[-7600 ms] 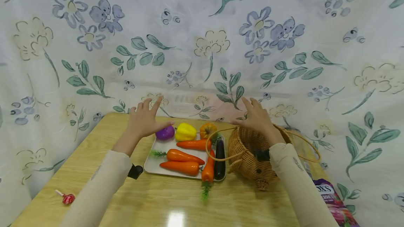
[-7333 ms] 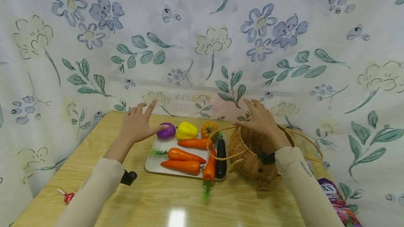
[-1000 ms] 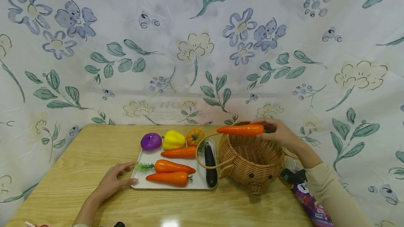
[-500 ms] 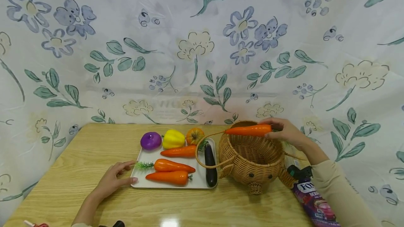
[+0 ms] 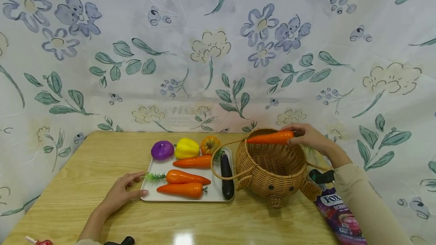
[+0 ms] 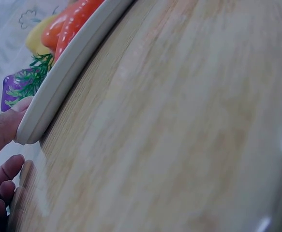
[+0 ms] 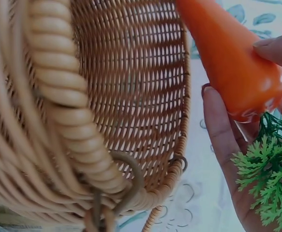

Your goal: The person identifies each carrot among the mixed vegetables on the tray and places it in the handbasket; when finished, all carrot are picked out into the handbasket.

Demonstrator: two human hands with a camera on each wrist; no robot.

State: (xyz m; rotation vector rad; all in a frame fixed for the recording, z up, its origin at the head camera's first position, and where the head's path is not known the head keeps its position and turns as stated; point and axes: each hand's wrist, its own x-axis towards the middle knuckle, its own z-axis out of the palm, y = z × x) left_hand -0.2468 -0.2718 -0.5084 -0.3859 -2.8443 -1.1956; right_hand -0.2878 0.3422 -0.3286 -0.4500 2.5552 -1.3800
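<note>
My right hand (image 5: pixel 306 137) pinches the thick end of an orange toy carrot (image 5: pixel 270 138). The carrot lies sideways above the mouth of a wicker basket (image 5: pixel 272 177) with an animal face. In the right wrist view the thumb and fingers grip the carrot (image 7: pixel 232 63), its green leaves (image 7: pixel 271 179) hanging by the palm. My left hand (image 5: pixel 119 196) rests on the table at the left edge of a white tray (image 5: pixel 218 196), thumb touching its rim. On the tray lie several carrots (image 5: pixel 180 190), an eggplant (image 5: pixel 227 177), a yellow pepper (image 5: pixel 187 148), a purple onion-like vegetable (image 5: pixel 162 150) and a small pumpkin (image 5: pixel 209 144).
The basket's rope handle (image 5: pixel 223 178) droops over the tray's right side. A purple printed bag (image 5: pixel 340 214) lies right of the basket, partly behind the right forearm. A red lollipop (image 5: pixel 42 242) sits at the lower left. A floral cloth (image 5: pixel 211 86) hangs behind the table.
My right hand has shifted the carrot slightly right over the basket, and its tip has dipped. The left hand has stayed by the tray. Seconds earlier both hands were raised and this carrot lay beside the eggplant.
</note>
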